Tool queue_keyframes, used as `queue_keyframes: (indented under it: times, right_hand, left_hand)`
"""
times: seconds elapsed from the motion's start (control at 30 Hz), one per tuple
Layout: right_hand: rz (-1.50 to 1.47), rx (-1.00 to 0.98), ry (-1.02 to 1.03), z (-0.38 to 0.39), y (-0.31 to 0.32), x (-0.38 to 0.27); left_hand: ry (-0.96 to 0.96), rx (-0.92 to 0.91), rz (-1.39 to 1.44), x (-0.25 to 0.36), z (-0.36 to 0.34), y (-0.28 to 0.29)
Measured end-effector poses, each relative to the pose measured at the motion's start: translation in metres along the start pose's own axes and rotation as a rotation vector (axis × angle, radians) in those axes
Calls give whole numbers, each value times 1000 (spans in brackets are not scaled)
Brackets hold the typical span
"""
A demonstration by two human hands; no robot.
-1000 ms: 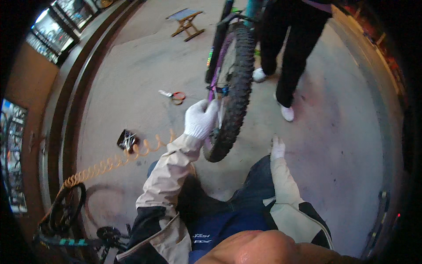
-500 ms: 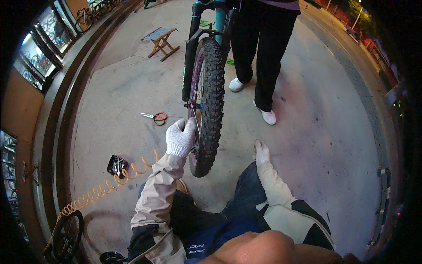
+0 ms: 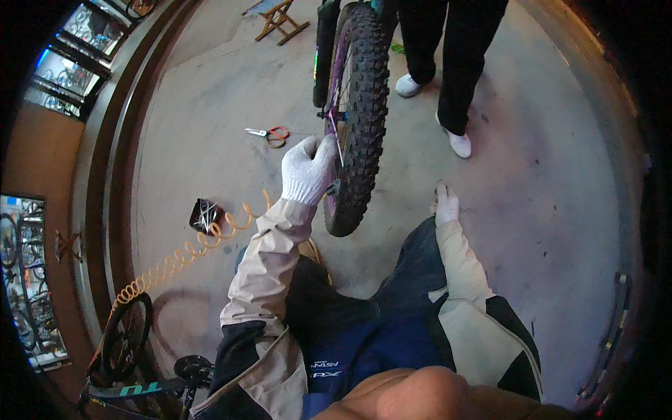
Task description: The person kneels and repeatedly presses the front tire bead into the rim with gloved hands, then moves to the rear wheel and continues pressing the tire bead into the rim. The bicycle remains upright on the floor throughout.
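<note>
Several slim pieces (image 3: pixel 206 217) in box (image 3: pixel 194 221), right fingers (image 3: pixel 442 193) extended, left fingers (image 3: pixel 326 148) curled, hold unclear

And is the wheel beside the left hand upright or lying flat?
Upright: seen from above, the wheel shows its knobbly tread as a narrow band, with the fork leg running down beside it.

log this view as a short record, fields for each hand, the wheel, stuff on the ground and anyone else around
left hand: white-gloved, fingers bent, at the wheel's left side; exact grip unclear
right hand: white-gloved, by the right knee, no object visible in it
wheel: knobby black tyre, purple rim
ground: scissors, small black container with thin pale pieces, folding stool
left side: coiled orange hose
other person: dark trousers, white shoes, right of the wheel
</note>
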State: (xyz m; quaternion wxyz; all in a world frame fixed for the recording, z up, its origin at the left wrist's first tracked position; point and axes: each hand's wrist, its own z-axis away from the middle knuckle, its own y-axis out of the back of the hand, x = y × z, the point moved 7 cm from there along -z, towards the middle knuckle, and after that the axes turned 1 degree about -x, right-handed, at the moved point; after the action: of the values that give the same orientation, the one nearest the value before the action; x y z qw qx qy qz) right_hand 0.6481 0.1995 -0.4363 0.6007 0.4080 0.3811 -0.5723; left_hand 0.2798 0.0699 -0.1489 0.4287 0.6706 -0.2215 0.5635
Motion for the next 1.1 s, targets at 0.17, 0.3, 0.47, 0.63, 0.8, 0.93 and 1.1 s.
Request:
queue_keyframes:
  times: [0.17,0.3,0.47,0.63,0.8,0.93,1.1]
  right_hand:
    - [-72,-2,31,-3,-3,1]
    - [-74,-28,-12,-1,-5,0]
    - [-98,-20,-56,3,-4,-1]
    - [-91,-23,-59,1,-1,1]
    - [-58,13,-68,-1,2,6]
    - [-119,23,-58,-1,4,8]
    - [-250,-32,-95,-6,3,17]
  left_hand:
    - [7,-6,12,-6,-1,0]
    - [-2,-9,-5,-14,-5,0]
    - [-1,-14,-55,-22,-9,2]
    - [-35,31,25,-20,-7,1]
    - [20,9,-17,-21,-8,1]
    - [7,1,-3,-19,-7,0]
    - [24,-2,24,-19,-7,0]
